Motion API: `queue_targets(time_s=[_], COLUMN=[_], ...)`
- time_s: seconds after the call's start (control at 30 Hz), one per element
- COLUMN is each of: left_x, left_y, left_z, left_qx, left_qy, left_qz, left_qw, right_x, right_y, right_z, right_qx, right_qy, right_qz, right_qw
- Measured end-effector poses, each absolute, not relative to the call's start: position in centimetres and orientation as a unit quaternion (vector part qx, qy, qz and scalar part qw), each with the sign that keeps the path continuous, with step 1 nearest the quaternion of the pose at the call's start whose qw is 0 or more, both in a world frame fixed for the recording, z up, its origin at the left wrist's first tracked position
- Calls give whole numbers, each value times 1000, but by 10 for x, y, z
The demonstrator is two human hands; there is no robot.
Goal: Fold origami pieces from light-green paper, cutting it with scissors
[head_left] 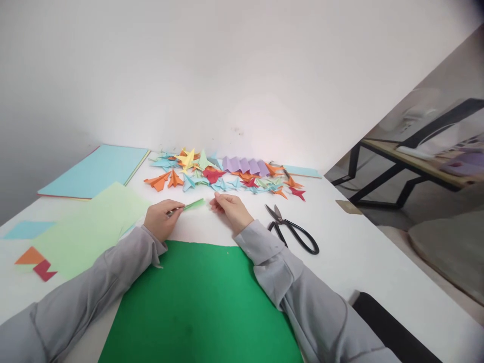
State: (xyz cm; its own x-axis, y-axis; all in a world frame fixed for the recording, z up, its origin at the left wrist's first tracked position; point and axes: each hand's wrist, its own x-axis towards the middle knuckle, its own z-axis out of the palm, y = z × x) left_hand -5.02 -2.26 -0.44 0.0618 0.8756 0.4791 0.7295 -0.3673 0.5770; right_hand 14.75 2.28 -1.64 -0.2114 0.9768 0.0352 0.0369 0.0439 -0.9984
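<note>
My left hand pinches a narrow folded piece of green paper between thumb and fingers. The paper points right, toward my right hand. That hand sits just past the paper's tip, apart from it, with its fingers curled together and nothing visible in them. Below both hands lies a large dark green sheet. Black-handled scissors rest to the right of my right hand, their blades spread and pointing away from me.
Folded paper shapes in several colours line the wall, with a pleated purple paper among them. At left are a stack of coloured sheets, pale green paper and small scraps. A black object lies front right.
</note>
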Motion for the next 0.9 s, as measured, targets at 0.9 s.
queue_targets(time_s=[0.9], left_x=[7], left_y=[-8], left_z=[-8], left_qx=[488], left_qy=[510], left_qz=[584], left_qw=[401], right_x=[127], right_y=[-15], right_z=[-14], right_qx=[-501], right_qy=[-590], right_qz=[365], right_qw=[518])
